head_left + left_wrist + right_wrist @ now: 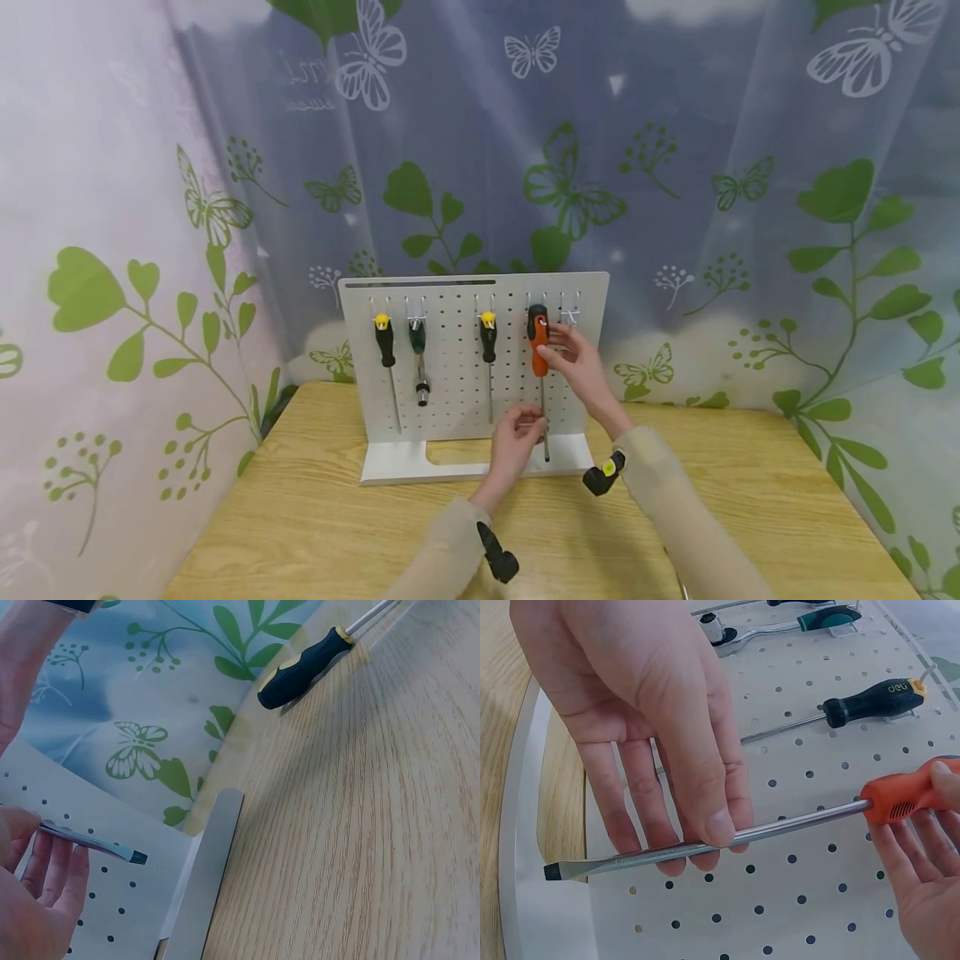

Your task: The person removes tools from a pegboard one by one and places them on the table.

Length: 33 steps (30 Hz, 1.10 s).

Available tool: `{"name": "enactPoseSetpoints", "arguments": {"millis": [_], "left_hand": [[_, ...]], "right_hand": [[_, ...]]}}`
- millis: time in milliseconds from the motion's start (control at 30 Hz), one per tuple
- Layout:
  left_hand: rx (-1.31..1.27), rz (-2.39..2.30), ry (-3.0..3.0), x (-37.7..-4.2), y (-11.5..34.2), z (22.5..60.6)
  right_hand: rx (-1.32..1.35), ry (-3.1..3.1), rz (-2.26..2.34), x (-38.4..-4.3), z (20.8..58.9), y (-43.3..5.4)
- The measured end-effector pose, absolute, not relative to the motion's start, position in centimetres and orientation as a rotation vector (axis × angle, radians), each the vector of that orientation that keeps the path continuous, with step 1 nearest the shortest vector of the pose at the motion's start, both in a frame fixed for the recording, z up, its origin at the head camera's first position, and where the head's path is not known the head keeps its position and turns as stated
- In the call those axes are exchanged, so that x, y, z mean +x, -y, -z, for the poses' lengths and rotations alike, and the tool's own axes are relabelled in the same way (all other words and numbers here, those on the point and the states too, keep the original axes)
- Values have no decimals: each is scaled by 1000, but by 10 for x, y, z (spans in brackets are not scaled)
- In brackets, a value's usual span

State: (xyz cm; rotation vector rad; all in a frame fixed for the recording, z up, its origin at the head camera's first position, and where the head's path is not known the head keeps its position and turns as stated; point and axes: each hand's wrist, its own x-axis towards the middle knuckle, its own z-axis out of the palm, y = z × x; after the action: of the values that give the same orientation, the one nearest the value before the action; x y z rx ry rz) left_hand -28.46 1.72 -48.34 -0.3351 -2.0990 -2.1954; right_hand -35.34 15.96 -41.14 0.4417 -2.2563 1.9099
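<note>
My right hand [577,358] held the orange-handled screwdriver [538,354] by its handle; my left hand [516,442] pinched its shaft near the flat tip. It hung upright before the right part of the white pegboard [453,350], though I couldn't tell whether a hook bore it. The right wrist view cut off its handle end. Leftward hung a black screwdriver [488,337], a ratchet [418,342] and another black screwdriver [384,342]. On the table [292,517] lay a dark-handled screwdriver [307,671], its shaft cropped.

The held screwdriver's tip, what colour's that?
The slotted screwdriver's tip is black, clearest in the right wrist view.
</note>
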Motion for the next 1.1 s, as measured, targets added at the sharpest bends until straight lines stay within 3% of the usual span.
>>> {"name": "enactPoseSetpoints", "arguments": {"millis": [400,1100], "left_hand": [[-277,2232,2070,-299,-24,513],[-339,2328,2034,-269,-24,500]], "right_hand": [[451,2242,-1865,-345,409,-164],[490,2229,-1914,-323,398,-173]]}}
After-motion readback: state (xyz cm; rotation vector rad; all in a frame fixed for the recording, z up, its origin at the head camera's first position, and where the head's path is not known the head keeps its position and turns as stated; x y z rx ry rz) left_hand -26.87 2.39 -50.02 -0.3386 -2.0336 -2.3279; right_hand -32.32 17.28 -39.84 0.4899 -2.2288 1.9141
